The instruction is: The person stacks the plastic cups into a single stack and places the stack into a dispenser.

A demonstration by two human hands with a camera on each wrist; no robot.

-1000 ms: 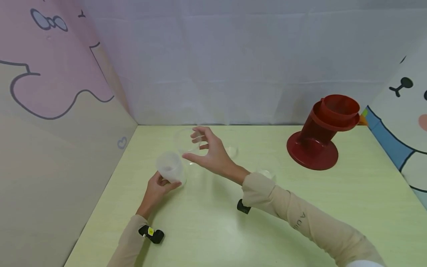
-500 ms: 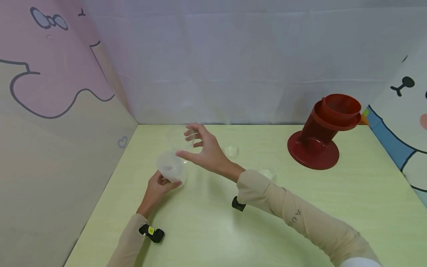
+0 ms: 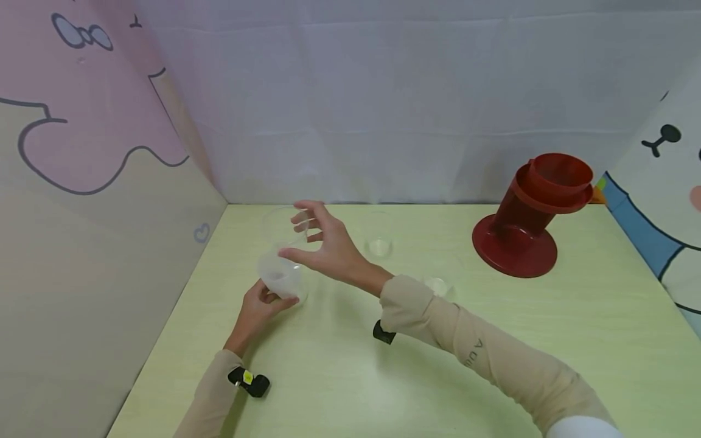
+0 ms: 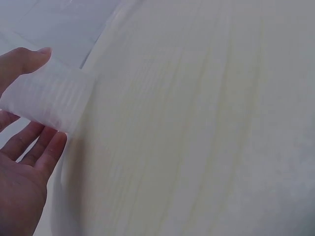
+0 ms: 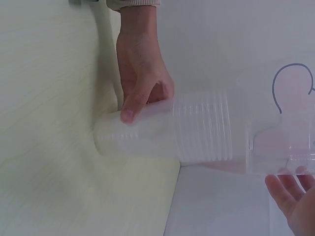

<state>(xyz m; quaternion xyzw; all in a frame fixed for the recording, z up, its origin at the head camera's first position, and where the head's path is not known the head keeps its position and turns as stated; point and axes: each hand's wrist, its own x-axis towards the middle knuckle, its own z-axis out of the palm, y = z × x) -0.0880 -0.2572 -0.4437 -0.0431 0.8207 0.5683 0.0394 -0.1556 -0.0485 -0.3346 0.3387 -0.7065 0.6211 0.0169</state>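
Note:
My left hand grips the lower part of a stack of nested clear plastic cups, which stands on the table. In the left wrist view, the thumb and fingers of the left hand lie on either side of the translucent stack. My right hand holds a single clear plastic cup just above the stack's mouth. Seen from the right wrist, a small gap separates this cup from the stack's top rim, and the right hand is partly cut off by the frame edge.
Two more clear plastic cups stand on the table, one farther back and one beyond the right forearm. At the back right is a red cup-like container with a wide round base. Printed cloth walls border the table.
My right hand has moved left with the single cup, bringing it over the stack. The left hand and the stack have stayed in place.

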